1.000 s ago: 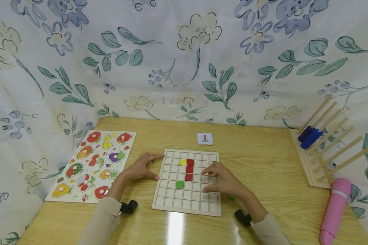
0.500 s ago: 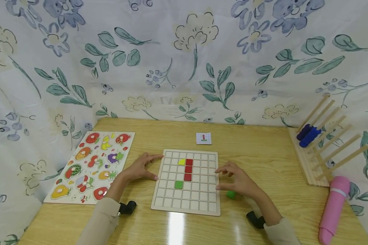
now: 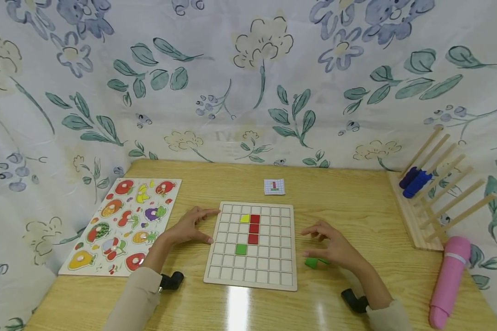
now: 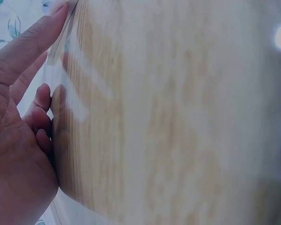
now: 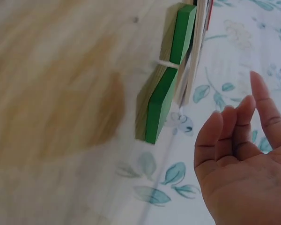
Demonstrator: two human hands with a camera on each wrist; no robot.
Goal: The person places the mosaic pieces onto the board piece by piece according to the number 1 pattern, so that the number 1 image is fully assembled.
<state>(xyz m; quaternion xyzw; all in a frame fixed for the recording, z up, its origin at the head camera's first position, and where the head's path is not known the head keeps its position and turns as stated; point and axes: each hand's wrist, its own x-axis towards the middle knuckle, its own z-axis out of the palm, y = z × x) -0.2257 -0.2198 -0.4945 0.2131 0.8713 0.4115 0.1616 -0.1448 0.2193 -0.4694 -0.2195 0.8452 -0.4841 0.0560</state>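
Note:
A wooden grid board [image 3: 274, 265] lies on the table in the head view. It bears a column of red square tiles [image 3: 254, 228], a yellow tile with one curved corner [image 3: 245, 219] and a green square tile [image 3: 241, 249]. At the board's left edge, my left hand [image 3: 189, 226] rests with thumb and forefinger spread against the rim. To the right of the board, my right hand [image 3: 328, 244] hovers with fingers apart and nothing in them. Partly beneath it lie loose green pieces [image 3: 311, 262]; the right wrist view shows two green blocks [image 5: 160, 105] beside the hand.
Behind the board lies a small pattern card [image 3: 274, 192]. A fruit puzzle board [image 3: 122, 248] lies at left. A wooden peg rack [image 3: 414, 225] with blue pieces stands at right, near a pink cylindrical object [image 3: 450, 280]. A floral curtain [image 3: 232, 92] hangs behind the table.
My right hand has moved right, from over the board to beside it, and the loose green pieces show more. My left hand has stayed at the board's left edge.

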